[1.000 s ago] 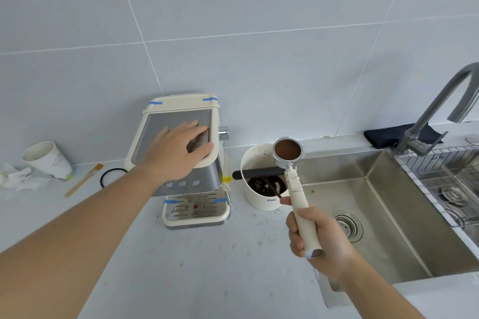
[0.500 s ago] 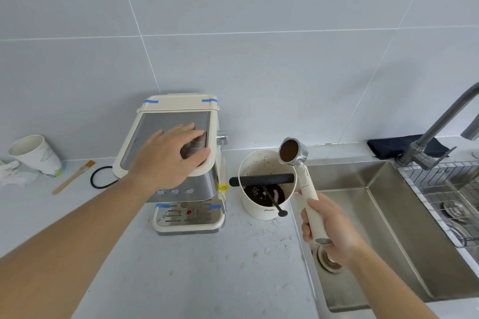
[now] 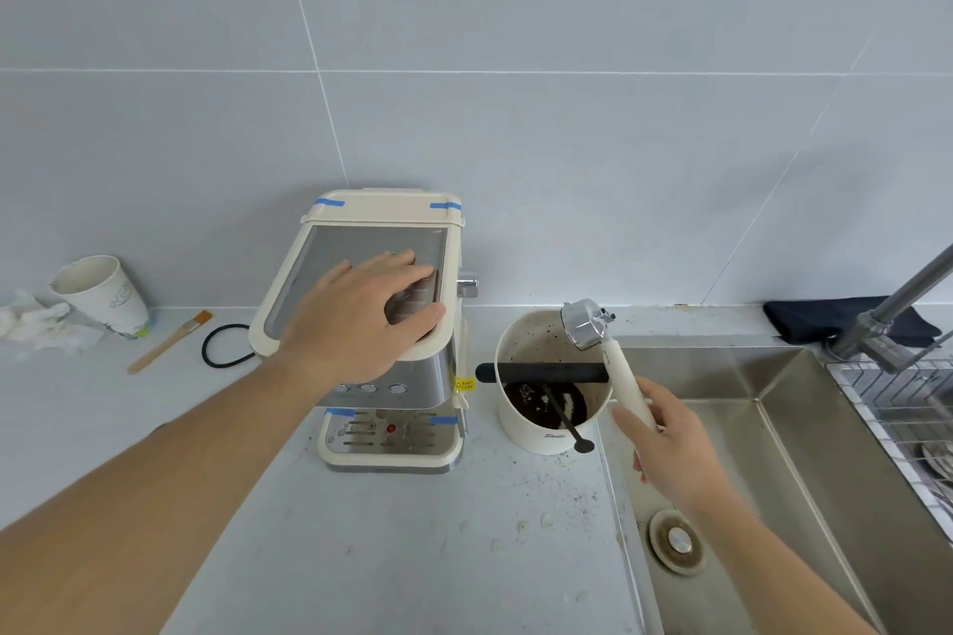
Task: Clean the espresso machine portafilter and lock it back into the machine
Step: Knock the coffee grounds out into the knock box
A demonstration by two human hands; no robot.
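A cream and steel espresso machine (image 3: 384, 376) stands on the counter. My left hand (image 3: 361, 320) lies flat on its top, fingers spread, holding nothing. My right hand (image 3: 670, 443) grips the cream handle of the portafilter (image 3: 585, 322). Its metal basket is turned over, underside up, above the far rim of a white knock box (image 3: 546, 436). The knock box has a black bar (image 3: 541, 372) across it and dark coffee grounds inside.
A steel sink (image 3: 804, 454) with a drain (image 3: 675, 541) lies to the right, with a faucet (image 3: 897, 320), a dark cloth (image 3: 825, 317) and a rack (image 3: 907, 407). At left are a paper cup (image 3: 100, 297), crumpled tissue (image 3: 31, 320), a brush (image 3: 167, 340) and a black ring (image 3: 224, 346). Grounds speckle the counter.
My right hand has rolled the portafilter over, so its coffee-filled basket now faces down over the knock box. My left hand has stayed on the machine's top.
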